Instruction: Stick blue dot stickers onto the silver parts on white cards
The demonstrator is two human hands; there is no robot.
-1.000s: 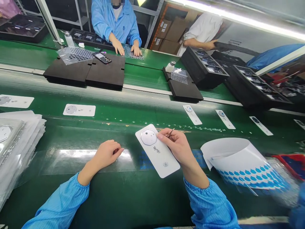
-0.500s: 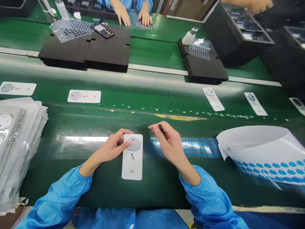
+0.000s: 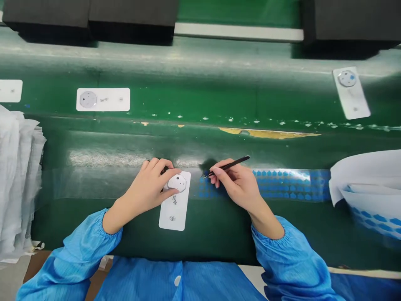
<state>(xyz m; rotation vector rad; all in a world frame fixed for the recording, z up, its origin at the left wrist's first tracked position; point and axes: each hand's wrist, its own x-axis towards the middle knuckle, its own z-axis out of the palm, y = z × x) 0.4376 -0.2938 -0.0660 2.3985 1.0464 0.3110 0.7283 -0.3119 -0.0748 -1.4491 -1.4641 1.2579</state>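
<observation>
A white phone back cover (image 3: 173,211) with a round camera ring lies on the green work surface in front of me. My left hand (image 3: 147,184) grips its upper left part, fingers and thumb at the ring. Black tweezers (image 3: 232,164) are pinched in my right hand (image 3: 236,182), pointing left and down. Their tips hover at or touch the left end of a clear strip of small blue stickers (image 3: 278,184); I cannot tell whether anything is between the tips.
A curled white backing sheet (image 3: 360,175) with blue stickers stands at the right. Stacked trays in translucent wrapping (image 3: 21,179) fill the left edge. More covers (image 3: 103,99) lie farther back, one (image 3: 351,93) at the right. Dark blocks (image 3: 131,21) line the far side.
My view has tilted down and come closer. My right hand has turned the tweezers so their tips reach the blue sticker strip. The cover is tilted slightly, my left hand lying further over its ring.
</observation>
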